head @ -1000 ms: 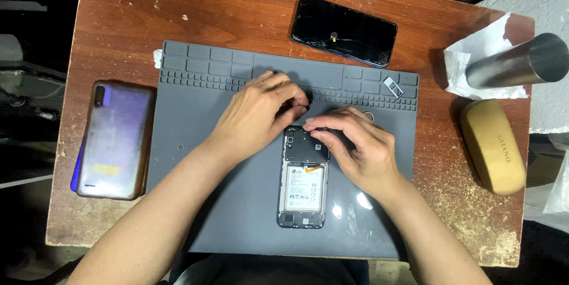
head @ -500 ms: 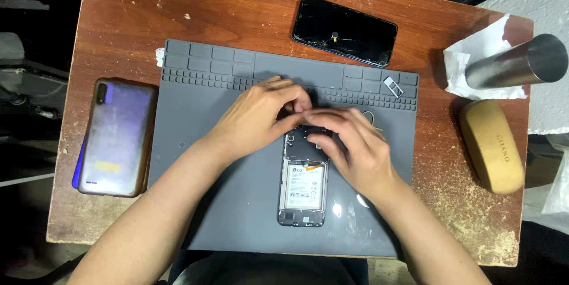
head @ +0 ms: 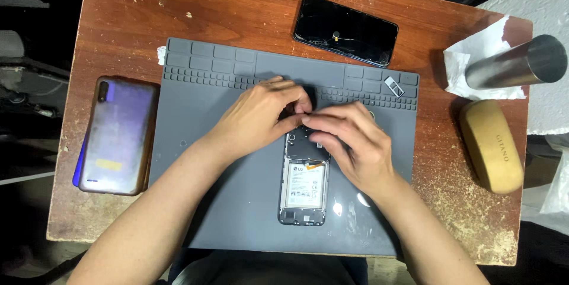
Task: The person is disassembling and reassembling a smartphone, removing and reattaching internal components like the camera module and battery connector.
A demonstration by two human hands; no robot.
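Head view: opened phone (head: 303, 187) lies back-off, battery showing, on the grey work mat (head: 225, 202), lengthwise toward the person, in the mat's middle. Both hands meet over the phone's top end. Left hand (head: 261, 116) comes in from the left of the phone, fingers curled together and pinched at the phone's top edge; what sits between the fingertips is too small and hidden to tell. Right hand (head: 349, 143) comes in from the right of the phone, fingers bunched and pressed down on the upper part of the phone, thumb and forefinger close together; cannot tell if it clamps anything. The two hands touch each other above the phone.

Rest, all relative to the phone: black glass screen panel (head: 345, 30) lies beyond it, off the mat on the wooden table (head: 178, 6). Purple phone back cover (head: 115, 137) lies well to the left, just beside the mat's edge. Small silver part (head: 393, 86) sits in a mat compartment up and to the right. Metal cylinder (head: 515, 63) lies on white tissue (head: 480, 54) far right, tan case (head: 492, 146) just below it
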